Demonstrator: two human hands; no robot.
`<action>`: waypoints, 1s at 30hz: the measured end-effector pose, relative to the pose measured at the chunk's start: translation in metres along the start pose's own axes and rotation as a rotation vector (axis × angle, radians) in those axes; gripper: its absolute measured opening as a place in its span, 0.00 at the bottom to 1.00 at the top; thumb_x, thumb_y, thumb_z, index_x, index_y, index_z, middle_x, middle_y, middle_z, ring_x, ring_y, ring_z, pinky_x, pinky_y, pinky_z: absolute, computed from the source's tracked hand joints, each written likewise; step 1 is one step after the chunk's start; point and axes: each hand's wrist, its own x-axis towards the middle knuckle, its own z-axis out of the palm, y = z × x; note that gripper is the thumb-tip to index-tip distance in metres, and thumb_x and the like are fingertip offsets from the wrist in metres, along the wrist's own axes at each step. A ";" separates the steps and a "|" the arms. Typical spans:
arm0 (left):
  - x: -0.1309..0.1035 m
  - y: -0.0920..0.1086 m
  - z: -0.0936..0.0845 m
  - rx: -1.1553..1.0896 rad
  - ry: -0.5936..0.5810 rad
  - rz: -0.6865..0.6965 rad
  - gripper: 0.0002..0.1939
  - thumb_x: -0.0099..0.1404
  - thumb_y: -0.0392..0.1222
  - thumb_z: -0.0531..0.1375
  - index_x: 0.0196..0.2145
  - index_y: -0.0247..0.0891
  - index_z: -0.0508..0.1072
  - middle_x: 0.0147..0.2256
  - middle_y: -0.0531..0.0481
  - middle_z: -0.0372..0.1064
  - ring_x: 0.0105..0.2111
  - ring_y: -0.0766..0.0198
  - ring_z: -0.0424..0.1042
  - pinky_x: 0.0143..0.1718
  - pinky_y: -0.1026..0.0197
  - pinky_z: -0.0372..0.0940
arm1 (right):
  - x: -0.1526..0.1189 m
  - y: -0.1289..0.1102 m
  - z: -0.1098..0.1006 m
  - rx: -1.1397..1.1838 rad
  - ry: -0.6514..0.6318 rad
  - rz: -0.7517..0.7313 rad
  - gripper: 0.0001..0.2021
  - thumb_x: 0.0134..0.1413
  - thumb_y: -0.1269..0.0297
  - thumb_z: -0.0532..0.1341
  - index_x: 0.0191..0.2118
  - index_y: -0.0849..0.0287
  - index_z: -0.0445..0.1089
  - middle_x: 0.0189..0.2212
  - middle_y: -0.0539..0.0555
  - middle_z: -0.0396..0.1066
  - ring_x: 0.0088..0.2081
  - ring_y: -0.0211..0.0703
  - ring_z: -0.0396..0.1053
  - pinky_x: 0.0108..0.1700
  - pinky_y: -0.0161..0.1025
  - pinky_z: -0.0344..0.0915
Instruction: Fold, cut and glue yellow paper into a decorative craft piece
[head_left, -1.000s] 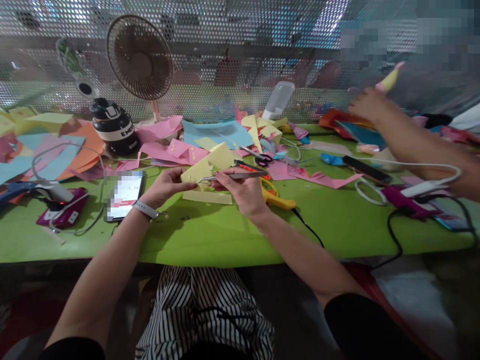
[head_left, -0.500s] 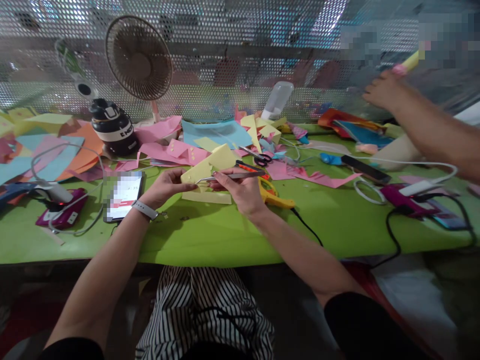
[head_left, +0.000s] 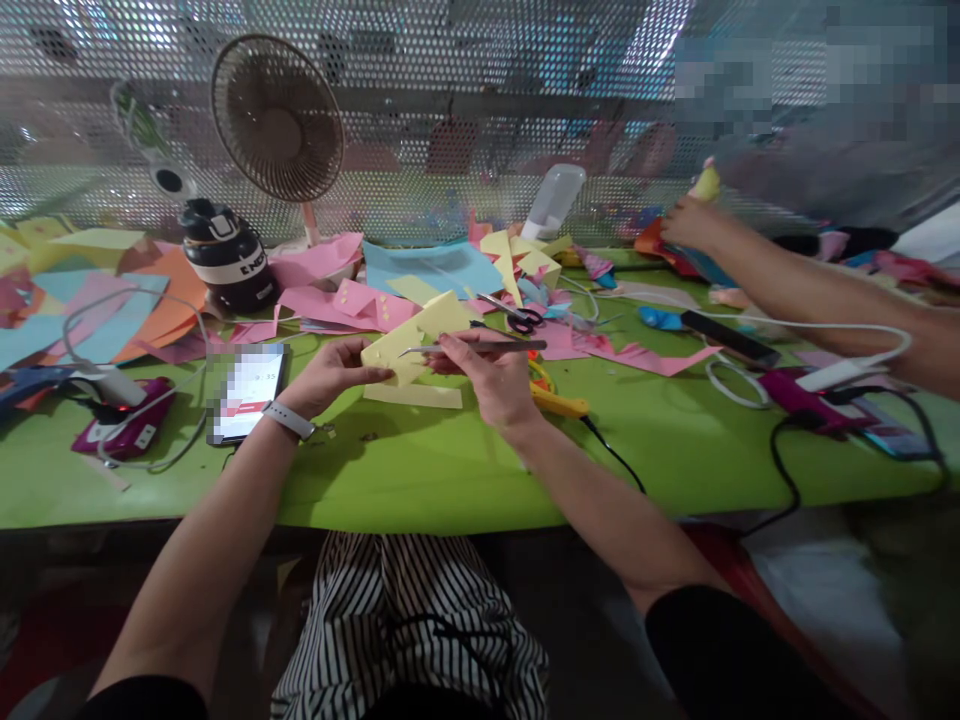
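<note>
My left hand (head_left: 334, 375) pinches the lower left corner of a yellow piece of paper (head_left: 427, 328), which has small bits on its surface. In my right hand (head_left: 491, 380) is a pair of metal tweezers (head_left: 504, 346), gripped between thumb and fingers, its bent tip over the paper's left part. A yellow paper strip (head_left: 412, 397) lies on the green table just below. Behind my right hand is a yellow-handled tool (head_left: 559, 402) with a black cord, partly hidden by that hand. Dark-handled scissors (head_left: 523, 320) rest just beyond.
A phone (head_left: 249, 395) lies left of my left wrist. Further back stand a black bottle (head_left: 225, 255) and a fan (head_left: 277, 120). Coloured paper scraps (head_left: 352, 303) cover the table's rear. Power strips (head_left: 817, 400) with cables sit at both sides. Another person's hand (head_left: 694, 222) reaches in from the right.
My right hand and the tweezers have shifted slightly right, and the tip has lifted away from my left fingertips. The other person's hand has moved left and down. My left hand stays put.
</note>
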 end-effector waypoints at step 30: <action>0.001 -0.007 -0.006 0.047 0.005 0.046 0.20 0.58 0.57 0.70 0.27 0.35 0.77 0.27 0.48 0.74 0.31 0.63 0.72 0.36 0.61 0.66 | 0.042 0.011 -0.047 -0.456 -0.274 -0.251 0.18 0.48 0.50 0.72 0.41 0.56 0.76 0.36 0.51 0.74 0.37 0.42 0.73 0.44 0.41 0.68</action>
